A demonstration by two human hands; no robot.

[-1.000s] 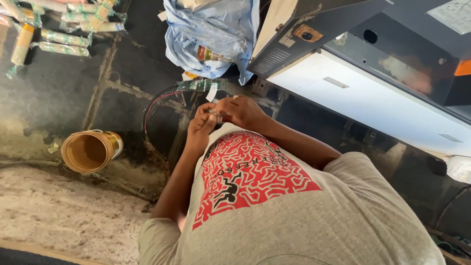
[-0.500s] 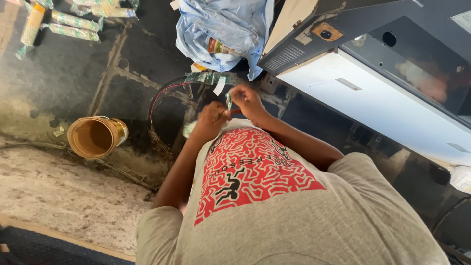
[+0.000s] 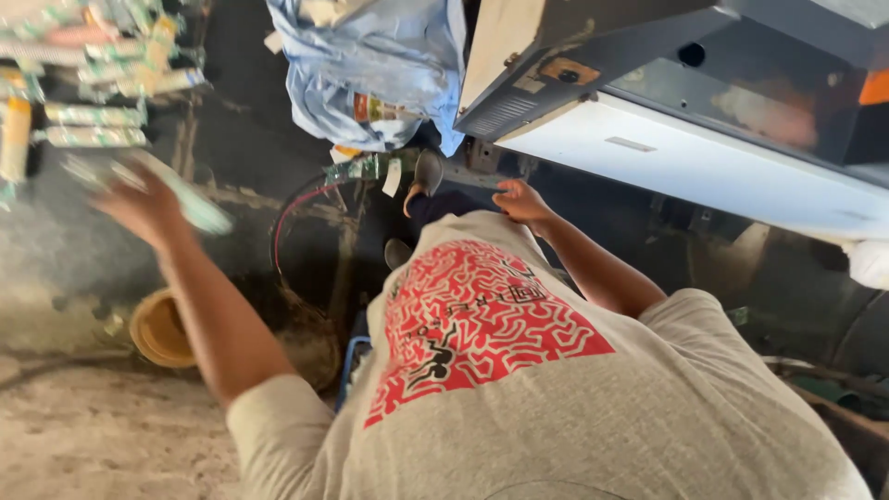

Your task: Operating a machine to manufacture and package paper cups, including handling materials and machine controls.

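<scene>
Left hand [image 3: 143,206] out wide, blurred, gripping a pale green strip [image 3: 190,206] near the packet pile [image 3: 93,125]. Right hand [image 3: 523,199] loosely open, empty, by the cabinet [image 3: 667,157]. Step looks like setting the strip aside; next needs placing it among the packets.

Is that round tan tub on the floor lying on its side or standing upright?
Upright, it seems: the round tan tub shows its open mouth to the camera above, though the outstretched left arm hides part of its rim.

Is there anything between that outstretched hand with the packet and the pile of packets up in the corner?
Nothing visible. The left hand holds a blurred green packet, and only bare dark floor lies between it and the pile of packets.
</scene>
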